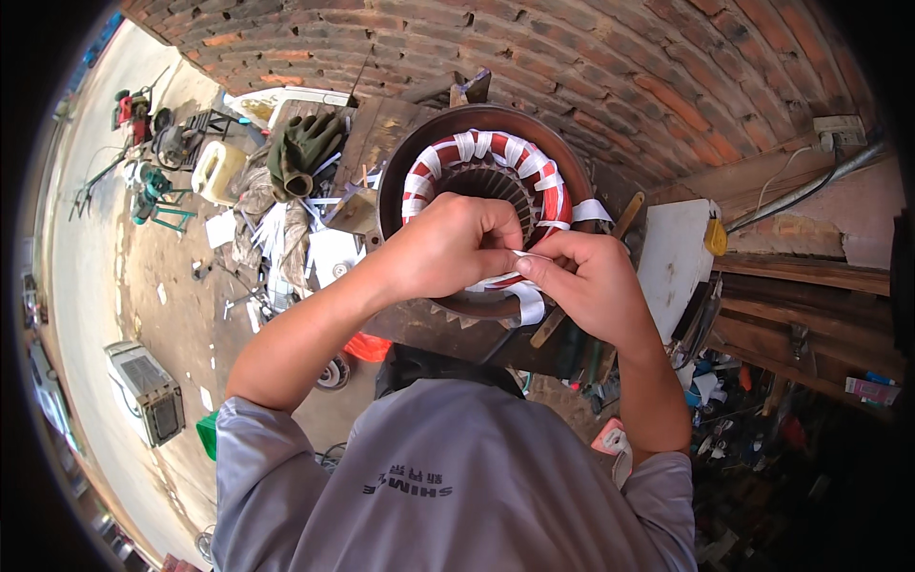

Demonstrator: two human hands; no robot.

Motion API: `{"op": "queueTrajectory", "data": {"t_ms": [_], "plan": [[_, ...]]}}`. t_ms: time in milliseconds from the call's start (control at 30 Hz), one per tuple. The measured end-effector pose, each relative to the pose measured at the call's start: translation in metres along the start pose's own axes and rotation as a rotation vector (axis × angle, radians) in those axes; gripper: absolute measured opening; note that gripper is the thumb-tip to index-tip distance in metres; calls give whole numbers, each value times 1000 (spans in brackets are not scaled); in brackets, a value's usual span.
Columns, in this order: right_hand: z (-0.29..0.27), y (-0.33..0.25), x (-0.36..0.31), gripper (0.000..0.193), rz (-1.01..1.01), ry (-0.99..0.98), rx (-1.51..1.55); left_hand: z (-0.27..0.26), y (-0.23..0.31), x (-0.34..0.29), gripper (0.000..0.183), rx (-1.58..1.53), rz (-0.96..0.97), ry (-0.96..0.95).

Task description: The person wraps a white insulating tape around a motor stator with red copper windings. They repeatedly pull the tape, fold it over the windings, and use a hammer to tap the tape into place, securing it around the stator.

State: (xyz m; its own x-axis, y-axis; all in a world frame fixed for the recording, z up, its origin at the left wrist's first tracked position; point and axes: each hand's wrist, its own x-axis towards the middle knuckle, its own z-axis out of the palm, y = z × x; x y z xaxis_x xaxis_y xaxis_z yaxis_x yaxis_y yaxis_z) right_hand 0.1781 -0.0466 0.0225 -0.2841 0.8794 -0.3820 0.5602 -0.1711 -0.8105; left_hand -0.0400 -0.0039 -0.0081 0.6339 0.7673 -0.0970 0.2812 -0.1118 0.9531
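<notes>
A motor stator (390, 191) lies on the workbench with its round opening facing up. Inside its brown metal housing sits a ring of red windings (551, 198), lashed round with white binding tape (464, 145). My left hand (446, 250) reaches over the near left of the ring, thumb and forefinger pinching a thin strip of the tape. From the right, my right hand (593, 276) pinches the same strip, and the fingertips of both hands nearly meet. A loose tape end (530, 305) hangs over the near rim. My hands hide the near part of the windings.
Dark green work gloves (303, 153) and white strips lie to the left, by a yellowish jug (217, 172). A brick wall (534, 57) rises behind the bench. A wooden stick (627, 215) and a white board (673, 253) are at the right. Clutter covers the lower right.
</notes>
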Motion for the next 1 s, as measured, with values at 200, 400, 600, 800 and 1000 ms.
{"op": "queueTrajectory", "data": {"t_ms": [200, 400, 600, 800, 1000], "plan": [[14, 2, 3, 13, -479, 384, -299, 2, 7, 5, 13, 116, 104, 78], [25, 12, 12, 21, -683, 565, -440, 11, -3, 7, 12, 187, 211, 206], [20, 8, 7, 17, -432, 303, -218, 10, -3, 5, 11, 310, 140, 191], [16, 1, 15, 16, -243, 274, -118, 8, -3, 4, 12, 282, 135, 190], [16, 2, 27, 12, -532, 381, -302, 1, 2, 17, 17, 638, -28, 1]]}}
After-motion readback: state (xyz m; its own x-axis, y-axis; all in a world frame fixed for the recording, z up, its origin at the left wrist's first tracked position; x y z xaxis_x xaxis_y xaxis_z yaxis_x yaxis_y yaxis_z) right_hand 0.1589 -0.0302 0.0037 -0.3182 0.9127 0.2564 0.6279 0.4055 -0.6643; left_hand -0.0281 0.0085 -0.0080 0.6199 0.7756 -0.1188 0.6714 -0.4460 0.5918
